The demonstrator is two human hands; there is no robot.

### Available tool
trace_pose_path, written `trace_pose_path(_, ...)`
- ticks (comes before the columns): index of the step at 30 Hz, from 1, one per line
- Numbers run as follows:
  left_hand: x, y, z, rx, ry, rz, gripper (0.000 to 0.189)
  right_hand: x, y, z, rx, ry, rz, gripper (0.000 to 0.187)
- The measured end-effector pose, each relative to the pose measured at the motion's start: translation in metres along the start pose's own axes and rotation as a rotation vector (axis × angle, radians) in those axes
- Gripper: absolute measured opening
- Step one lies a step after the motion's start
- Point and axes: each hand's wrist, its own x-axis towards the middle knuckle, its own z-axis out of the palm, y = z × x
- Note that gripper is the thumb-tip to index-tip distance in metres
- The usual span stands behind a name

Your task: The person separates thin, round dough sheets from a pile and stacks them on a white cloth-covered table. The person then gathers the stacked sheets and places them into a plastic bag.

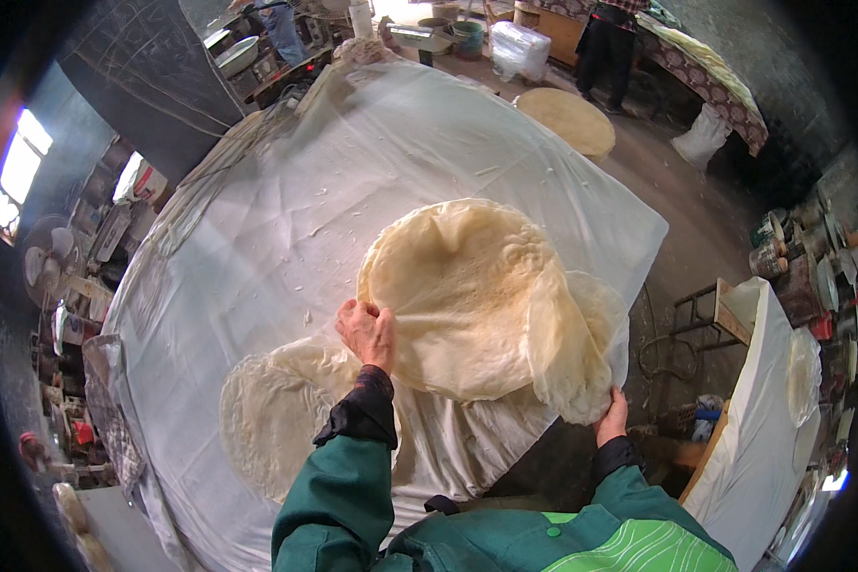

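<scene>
A stack of large, thin round flatbread sheets lies on the plastic-covered table in front of me. My left hand pinches the stack's left edge between thumb and fingers. At the lower right, my right hand grips the edge of a folded thin sheet, which drapes over the stack's right side. Beneath that fold, part of another pale sheet shows at the table's edge. More thin round sheets lie at the lower left, partly hidden by my left forearm.
Plastic sheeting covers the table, with small scraps on it. A round board is beyond its far edge. At right are a wooden stool and a cloth-covered surface. Two other people stand farther back.
</scene>
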Motion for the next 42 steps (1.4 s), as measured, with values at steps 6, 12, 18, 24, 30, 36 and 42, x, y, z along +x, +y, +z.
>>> trace_pose_path(6, -0.001, 0.004, -0.004, 0.002, 0.084, 0.096, 0.033, -0.001, 0.002, -0.005, 0.01, 0.013, 0.037, 0.044)
trace_pose_path(12, 0.012, 0.019, -0.007, -0.024, -0.109, -0.087, 0.037, -0.004, 0.005, 0.0, 0.088, 0.058, -0.021, 0.039)
trace_pose_path(18, 0.025, 0.009, -0.003, -0.387, -0.062, 0.239, 0.014, -0.014, 0.001, 0.014, 0.045, 0.058, -0.084, 0.034)
trace_pose_path(24, 0.05, -0.021, -0.006, -0.729, -0.438, 0.132, 0.008, -0.016, -0.008, 0.007, 0.088, 0.053, -0.07, 0.032)
trace_pose_path(30, 0.032, -0.03, 0.001, -0.939, -0.341, 0.008, 0.008, -0.046, -0.056, 0.038, 0.115, 0.036, 0.006, 0.043)
trace_pose_path(36, 0.016, -0.029, 0.02, -0.741, -0.249, 0.099, 0.034, -0.037, -0.109, 0.032, 0.209, -0.126, -0.111, 0.043)
trace_pose_path(42, 0.01, -0.033, 0.041, -0.869, -0.193, 0.088, 0.07, -0.035, -0.109, 0.033, 0.121, -0.088, -0.252, 0.045)
